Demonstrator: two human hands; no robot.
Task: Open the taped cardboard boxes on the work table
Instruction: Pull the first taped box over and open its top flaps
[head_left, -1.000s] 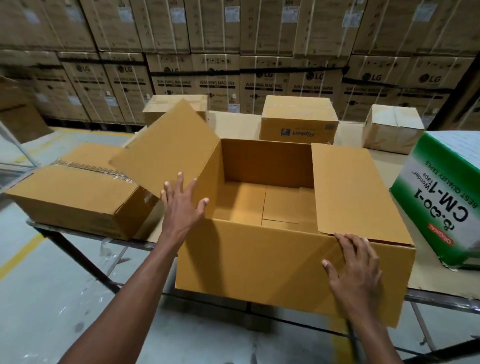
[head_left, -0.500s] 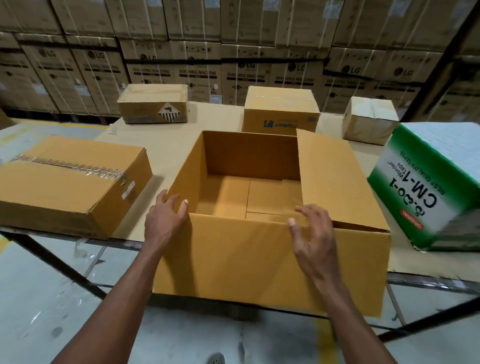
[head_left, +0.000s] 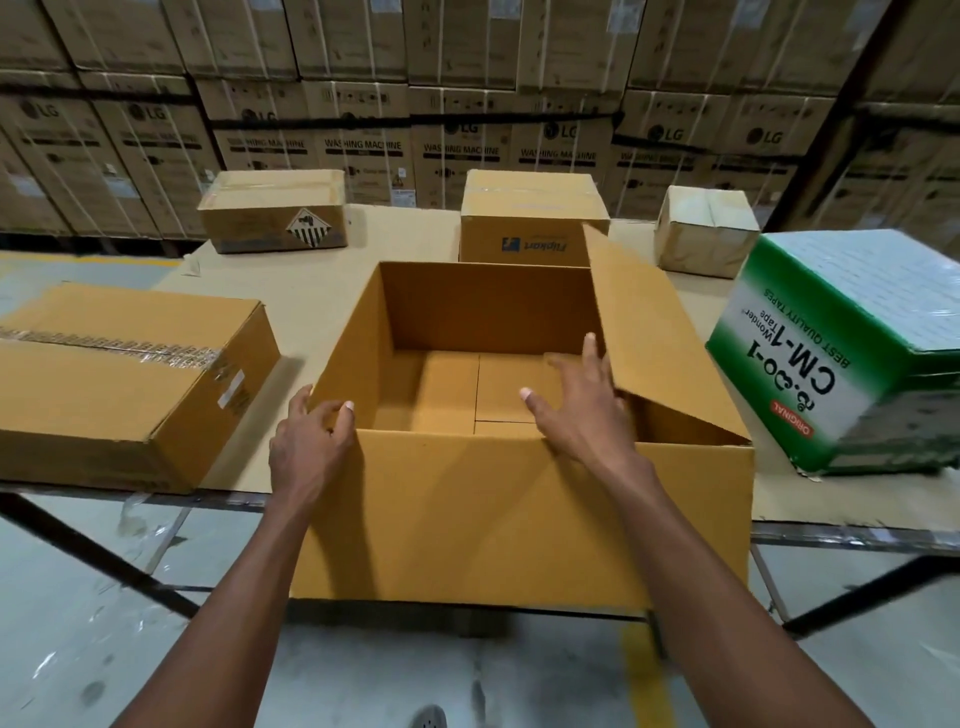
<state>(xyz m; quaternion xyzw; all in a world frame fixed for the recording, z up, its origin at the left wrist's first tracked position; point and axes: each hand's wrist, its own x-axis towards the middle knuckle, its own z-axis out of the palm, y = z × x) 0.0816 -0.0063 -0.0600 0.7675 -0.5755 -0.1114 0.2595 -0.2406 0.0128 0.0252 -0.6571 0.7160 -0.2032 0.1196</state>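
Open box (head_left: 509, 499) right between hands, on tabletop (head_left: 311, 291), empty inside: looks light, stiff walls, bendy flaps.

Left hand (head_left: 306, 447) curls on near-left corner. Right hand (head_left: 582, 410) spread loose at right flap (head_left: 654, 343), holding nothing. Best hold: top edges.

Taped box (head_left: 119, 384) beside left hand, shut.

Beyond hands: "Flipkart" box (head_left: 530, 218).

Past right hand: green box (head_left: 841, 358), "CM-1 Wonder Tape".

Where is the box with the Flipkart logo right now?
In the head view, the Flipkart box sits at the table's far edge, centre, directly behind the open box, between two other closed cartons.
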